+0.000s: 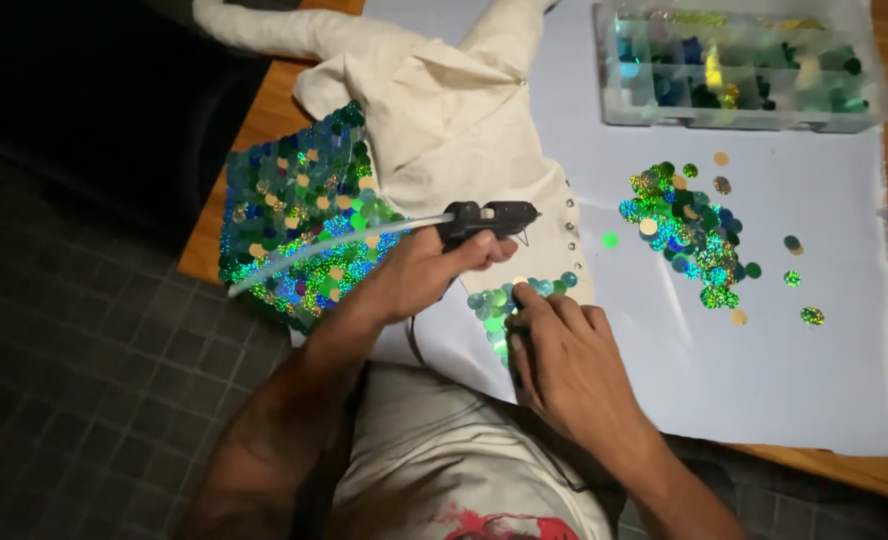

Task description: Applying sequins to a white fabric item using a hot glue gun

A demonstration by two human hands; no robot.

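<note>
My left hand (pixel 426 272) grips a black hot-glue gun (pixel 487 219) with a long clear glue stick (pixel 324 247) trailing out its back to the left; the nozzle points right over a cream fabric garment (pixel 454 130). My right hand (pixel 564 358) rests just below it, fingertips pressing on a row of green and blue sequin discs (pixel 509 297) stuck along the garment's lower edge. One part of the garment at the left is covered in shiny green, blue and gold sequins (pixel 294 230).
A loose pile of sequins (pixel 686 232) lies on the white sheet (pixel 814 380) to the right, with stray discs around it. A clear compartment box (pixel 739 65) of sequins stands at the back right. The wooden table edge (pixel 214 230) drops to a dark tiled floor at left.
</note>
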